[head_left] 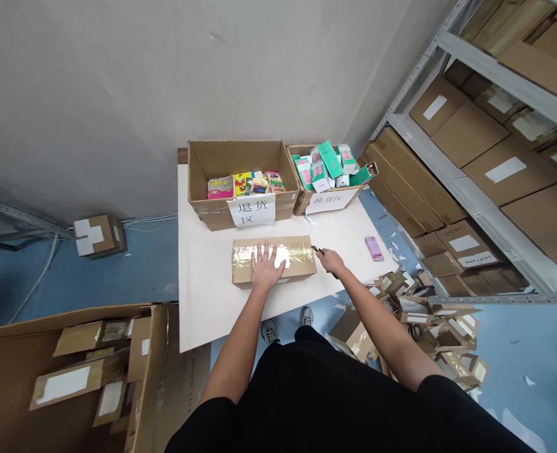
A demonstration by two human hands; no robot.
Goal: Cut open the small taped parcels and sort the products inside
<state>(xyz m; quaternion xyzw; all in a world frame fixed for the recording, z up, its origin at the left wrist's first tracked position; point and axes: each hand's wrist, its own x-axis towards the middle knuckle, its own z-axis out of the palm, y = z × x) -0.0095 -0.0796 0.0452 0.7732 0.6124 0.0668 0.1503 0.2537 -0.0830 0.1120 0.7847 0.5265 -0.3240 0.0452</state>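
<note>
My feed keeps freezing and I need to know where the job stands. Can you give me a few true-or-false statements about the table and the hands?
1. The left hand lies flat on the taped box. True.
2. The right hand is empty. False: its fingers hold a cutter at the box's right end.
3. The taped box is already open. False: its top is shut, with tape across it.
4. Two open boxes, one with books and one with green packets, stand behind it. True.
5. The pink thing lies inside an open box. False: it lies on the table, right of the right hand.
</note>
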